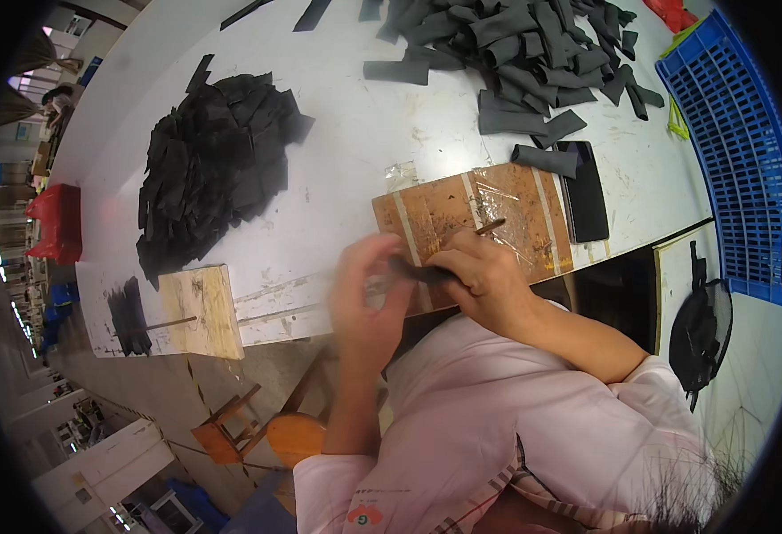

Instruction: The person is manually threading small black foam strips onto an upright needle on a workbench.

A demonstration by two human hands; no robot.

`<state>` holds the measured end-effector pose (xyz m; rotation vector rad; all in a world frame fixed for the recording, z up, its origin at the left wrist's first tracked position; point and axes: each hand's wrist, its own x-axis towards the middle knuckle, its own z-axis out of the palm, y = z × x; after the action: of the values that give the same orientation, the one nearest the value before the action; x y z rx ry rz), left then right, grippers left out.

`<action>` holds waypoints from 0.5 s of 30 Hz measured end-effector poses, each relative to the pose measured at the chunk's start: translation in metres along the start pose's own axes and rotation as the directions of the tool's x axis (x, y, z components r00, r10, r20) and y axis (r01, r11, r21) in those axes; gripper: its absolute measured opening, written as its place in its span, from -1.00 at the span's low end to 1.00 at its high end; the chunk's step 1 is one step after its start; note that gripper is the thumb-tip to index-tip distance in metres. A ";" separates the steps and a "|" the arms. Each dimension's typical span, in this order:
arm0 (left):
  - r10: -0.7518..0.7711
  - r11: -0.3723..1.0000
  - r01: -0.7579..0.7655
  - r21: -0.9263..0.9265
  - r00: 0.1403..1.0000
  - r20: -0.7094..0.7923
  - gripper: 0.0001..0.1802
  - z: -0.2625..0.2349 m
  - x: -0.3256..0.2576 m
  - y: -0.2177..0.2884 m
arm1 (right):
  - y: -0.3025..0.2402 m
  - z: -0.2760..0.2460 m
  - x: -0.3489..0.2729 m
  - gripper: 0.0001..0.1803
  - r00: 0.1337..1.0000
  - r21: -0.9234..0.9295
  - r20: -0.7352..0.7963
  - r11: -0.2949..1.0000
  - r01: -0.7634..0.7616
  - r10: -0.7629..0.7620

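My right hand [489, 280] is closed, pinching a short dark fabric strip [428, 272] over the front of a brown board. A thin brown stick with a dark tip [492, 226] pokes out beyond its fingers. My left hand [364, 298] is at the strip's left end, its fingers curved and smeared by motion; whether it grips the strip cannot be made out. Under the hands, the brown board [435, 214] is partly covered with clear tape and pale bands.
A heap of flat black pieces [222, 151] lies left, dark grey fabric tubes [533, 53] at the back. A black phone [585, 200] adjoins the board. A pale wooden block [204, 311] sits by the front edge, a blue crate [738, 151] at right, wooden stools [298, 436] below.
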<state>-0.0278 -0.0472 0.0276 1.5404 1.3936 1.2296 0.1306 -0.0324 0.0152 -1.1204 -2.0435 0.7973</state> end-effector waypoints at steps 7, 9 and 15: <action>-0.473 0.589 0.476 -0.653 0.858 0.199 -0.74 -0.017 -0.012 -0.002 | -0.001 -0.004 -0.002 -0.70 0.918 -0.434 -0.133 0.854 0.286 -0.374; -0.499 0.529 0.537 -0.658 0.823 0.271 -0.76 -0.018 -0.012 0.000 | -0.001 -0.004 -0.002 -0.72 0.913 -0.451 -0.132 0.844 0.291 -0.385; -0.539 0.447 0.598 -0.665 0.774 0.333 -0.81 -0.014 -0.011 -0.001 | -0.002 -0.007 -0.003 -0.73 0.918 -0.504 -0.079 0.810 0.300 -0.389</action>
<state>-0.0407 -0.0588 0.0282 0.4404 0.9980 1.0654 0.1363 -0.0349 0.0195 -0.9772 -2.2581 -0.0125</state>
